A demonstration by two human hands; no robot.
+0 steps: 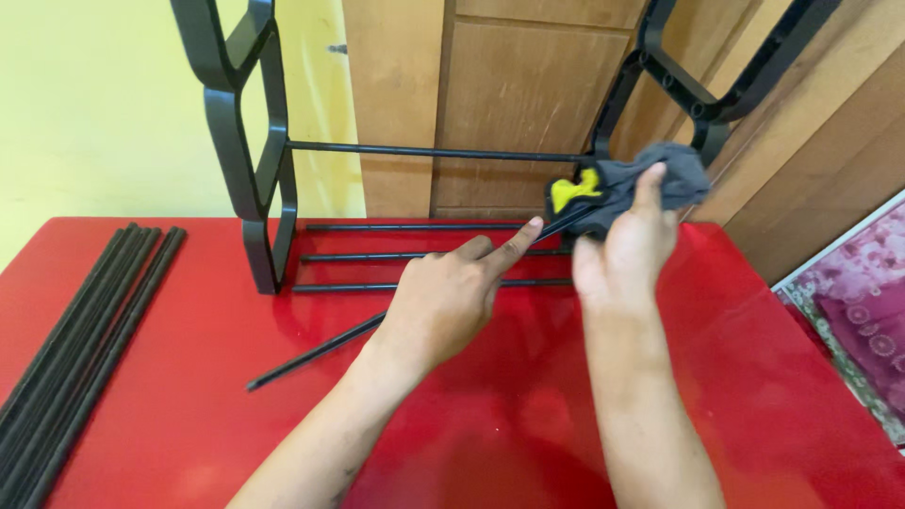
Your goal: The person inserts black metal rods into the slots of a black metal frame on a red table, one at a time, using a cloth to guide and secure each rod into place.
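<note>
A glossy red table [471, 443] fills most of the view and carries everything else. At its far edge stands a black rack frame [247, 141], two shaped side panels joined by thin crossbars, backed by a wooden cabinet [509, 94] and a yellow wall [94, 104]. On the table's left edge lies a bundle of loose black rods [80, 339], well apart from the hands. Nearer the frame, a single black rod [320, 351] runs slantwise from the tabletop up toward the frame's right panel. The left hand [448, 302] rests over that rod, fingers curled and forefinger stretched along it. The right hand [627, 250] grips a grey cloth [650, 184] with a yellow patch, bunched around the rod's upper end.
</note>
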